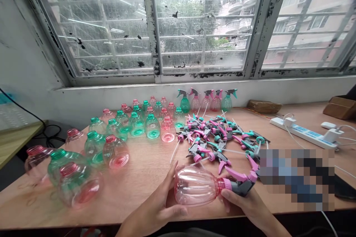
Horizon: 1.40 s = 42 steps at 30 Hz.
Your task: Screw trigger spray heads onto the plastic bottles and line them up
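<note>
A clear pink spray bottle [196,186] lies on its side between my hands, just above the table's near edge. My left hand [164,200] is wrapped around its base end, thumb below and fingers behind. At the neck, my right hand [241,200] grips the pink collar of the grey and pink trigger sprayer head [241,181], which sits on the bottle's mouth. Whether the collar is fully tightened cannot be seen. Just beyond lies a heap of loose sprayer heads [211,133] in pink, teal and grey, with white dip tubes.
Several open pink and green bottles [111,152] stand at the left and back. Against the wall are several bottles with sprayer heads [205,102]. A power strip [303,133], a brown wrapped package [264,106] and a cardboard box [339,107] lie to the right.
</note>
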### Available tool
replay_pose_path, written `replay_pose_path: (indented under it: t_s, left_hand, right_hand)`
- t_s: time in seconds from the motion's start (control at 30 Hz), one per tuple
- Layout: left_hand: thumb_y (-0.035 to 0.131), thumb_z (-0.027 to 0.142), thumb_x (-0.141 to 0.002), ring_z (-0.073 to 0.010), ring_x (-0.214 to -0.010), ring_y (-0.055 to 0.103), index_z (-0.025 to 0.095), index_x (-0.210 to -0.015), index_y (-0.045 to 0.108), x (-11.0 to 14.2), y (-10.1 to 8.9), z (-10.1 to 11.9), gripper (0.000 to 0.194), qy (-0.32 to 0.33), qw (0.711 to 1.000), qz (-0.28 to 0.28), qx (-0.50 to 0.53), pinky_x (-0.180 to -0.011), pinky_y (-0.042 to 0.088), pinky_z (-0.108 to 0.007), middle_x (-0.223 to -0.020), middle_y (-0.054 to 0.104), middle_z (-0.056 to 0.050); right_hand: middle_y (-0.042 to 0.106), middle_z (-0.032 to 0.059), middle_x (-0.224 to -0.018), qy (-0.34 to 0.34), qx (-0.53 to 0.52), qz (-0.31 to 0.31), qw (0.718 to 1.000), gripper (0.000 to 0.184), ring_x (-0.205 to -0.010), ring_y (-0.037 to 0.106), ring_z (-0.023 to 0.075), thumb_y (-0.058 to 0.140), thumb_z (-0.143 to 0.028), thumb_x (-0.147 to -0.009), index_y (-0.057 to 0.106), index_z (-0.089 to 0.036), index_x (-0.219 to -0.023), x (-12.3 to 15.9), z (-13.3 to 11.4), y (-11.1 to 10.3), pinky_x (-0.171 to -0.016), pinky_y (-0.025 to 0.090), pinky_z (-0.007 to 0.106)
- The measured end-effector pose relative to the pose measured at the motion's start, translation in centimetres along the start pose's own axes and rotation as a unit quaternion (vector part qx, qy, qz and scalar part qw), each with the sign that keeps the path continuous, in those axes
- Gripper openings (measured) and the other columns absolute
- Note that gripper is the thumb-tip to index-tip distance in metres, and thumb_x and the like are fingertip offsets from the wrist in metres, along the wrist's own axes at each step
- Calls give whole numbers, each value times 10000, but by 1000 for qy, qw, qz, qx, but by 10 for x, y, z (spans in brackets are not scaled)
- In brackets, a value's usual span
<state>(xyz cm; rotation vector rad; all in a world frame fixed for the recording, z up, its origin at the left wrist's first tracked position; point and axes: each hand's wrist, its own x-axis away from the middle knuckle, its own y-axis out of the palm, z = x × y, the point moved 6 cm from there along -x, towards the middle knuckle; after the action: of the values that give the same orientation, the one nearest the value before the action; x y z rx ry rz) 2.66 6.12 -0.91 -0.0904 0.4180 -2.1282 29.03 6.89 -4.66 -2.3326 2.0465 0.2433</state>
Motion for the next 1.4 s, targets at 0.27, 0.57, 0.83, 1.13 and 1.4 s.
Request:
replay_pose_path:
  t_s: [0.27, 0.57, 0.83, 1.13, 1.4]
  left_hand:
    - [702, 344, -953, -337, -1578, 260, 425, -1629, 39, -1, 3, -1, 950, 6, 1000, -1, 20, -1280, 278, -510, -1765, 103, -37]
    - [725, 313, -939, -325, -1602, 176, 405, -1622, -69, -4, 4, 8, 1051, 7, 999, -2, 38, -1293, 219, -532, -1763, 101, -72]
    - [728, 335, -931, -336, -1591, 217, 405, -1635, 76, -3, 1, 6, 962, 4, 1000, 9, -9, -1275, 279, -507, -1760, 124, -67]
    - [715, 294, -940, -324, -1616, 84, 400, -1630, -57, -2, 2, 10, 1040, 12, 999, 8, -33, -1300, 166, -535, -1768, 48, -61]
    - [682, 273, -960, -344, -1578, 243, 395, -1637, 68, -4, 3, 14, 922, 30, 999, 7, -20, -1283, 263, -516, -1757, 111, -50]
  right_hand:
    - [699, 0, -579, -21, -25, -29, 999, 389, -543, 607, 203, 787, -549, -872, 670, -191, -967, -3, -9, 4, -604, 447, 319]
    - [689, 2, -605, 16, -47, -36, 998, 462, -561, 622, 205, 827, -556, -829, 665, -188, -1056, -1, -7, 9, -583, 515, 326]
    - [701, 21, -616, 30, -29, -52, 998, 427, -584, 632, 204, 807, -565, -846, 724, -173, -992, 0, -3, 8, -581, 541, 316]
    - [717, 61, -620, 24, 26, -68, 997, 433, -603, 644, 213, 778, -576, -860, 811, -165, -727, -1, 1, 7, -602, 537, 311]
    - [721, 52, -621, 19, 49, -43, 998, 454, -614, 646, 229, 789, -604, -830, 774, -175, -681, 0, -2, 8, -621, 536, 337]
